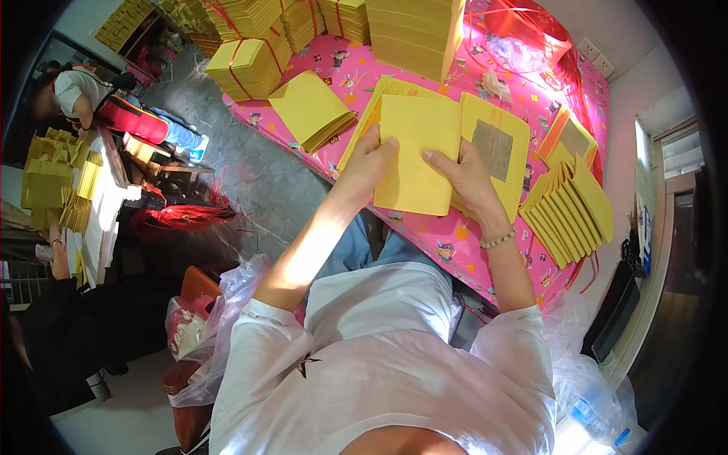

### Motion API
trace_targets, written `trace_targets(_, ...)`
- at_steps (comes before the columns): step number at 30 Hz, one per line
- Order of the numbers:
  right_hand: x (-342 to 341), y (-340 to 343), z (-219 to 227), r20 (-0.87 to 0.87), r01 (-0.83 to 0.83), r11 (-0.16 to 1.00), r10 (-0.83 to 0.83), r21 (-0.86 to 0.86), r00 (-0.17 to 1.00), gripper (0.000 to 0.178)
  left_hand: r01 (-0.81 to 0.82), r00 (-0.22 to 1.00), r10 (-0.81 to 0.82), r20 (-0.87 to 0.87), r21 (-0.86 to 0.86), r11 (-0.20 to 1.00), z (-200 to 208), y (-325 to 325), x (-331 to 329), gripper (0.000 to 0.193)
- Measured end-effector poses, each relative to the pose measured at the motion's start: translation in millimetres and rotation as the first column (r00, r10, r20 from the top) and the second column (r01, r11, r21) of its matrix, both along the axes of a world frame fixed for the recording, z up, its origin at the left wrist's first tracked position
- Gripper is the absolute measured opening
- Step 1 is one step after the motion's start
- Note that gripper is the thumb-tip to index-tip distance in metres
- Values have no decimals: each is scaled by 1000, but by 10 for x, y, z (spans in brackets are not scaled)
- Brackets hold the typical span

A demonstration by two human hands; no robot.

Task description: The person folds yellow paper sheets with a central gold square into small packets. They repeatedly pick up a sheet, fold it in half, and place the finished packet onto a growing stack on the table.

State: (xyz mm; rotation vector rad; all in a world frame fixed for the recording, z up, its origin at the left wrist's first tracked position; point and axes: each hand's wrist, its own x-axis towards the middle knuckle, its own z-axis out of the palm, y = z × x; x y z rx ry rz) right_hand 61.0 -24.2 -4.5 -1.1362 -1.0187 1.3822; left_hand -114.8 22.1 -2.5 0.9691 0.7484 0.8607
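Between my two hands I hold a flat stack of yellow paper (418, 163) upright over the table's near edge. My left hand (371, 163) grips its left side, thumb on the front face. My right hand (466, 174) closes on the right side the same way, a beaded bracelet at the wrist. Behind it lie more yellow sheets (388, 85). Right of these is a yellow sheet with a grey-brown square patch (493, 149). A fanned row of folded yellow bundles (567, 212) stands at the right, and a yellow paper stack (311, 110) lies to the left.
The table has a pink patterned cover (345, 61). Tied yellow bundles (246, 68) and a tall yellow stack (413, 38) stand at the back. Red plastic strips (531, 30) heap at the far right. Two people work at a bench (106, 205) on the left.
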Motion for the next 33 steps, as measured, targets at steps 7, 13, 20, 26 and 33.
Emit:
trace_targets(7, -30, 8, 45, -15, 3, 1000, -3, 12, 1000, 41, 13, 1000, -13, 19, -1, 1000, 9, 5, 26, 35)
trace_targets(13, -34, -13, 11, 88, 24, 998, -29, 50, 996, 42, -99, 995, 100, 5, 155, 983, -11, -61, 103, 33)
trace_targets(20, -77, -106, 128, 76, 31, 993, -40, 110, 996, 43, -141, 987, 158, -32, 304, 942, 52, -183, 117, 31)
trace_targets(26, -48, -109, 108, 32, 44, 993, -48, 105, 998, 38, -159, 985, 173, -19, 310, 937, 160, -170, 21, 30)
trace_targets(33, -119, -130, 140, 3, 63, 995, -64, 83, 998, 26, -135, 988, 150, -27, 297, 945, 80, -183, -100, 41)
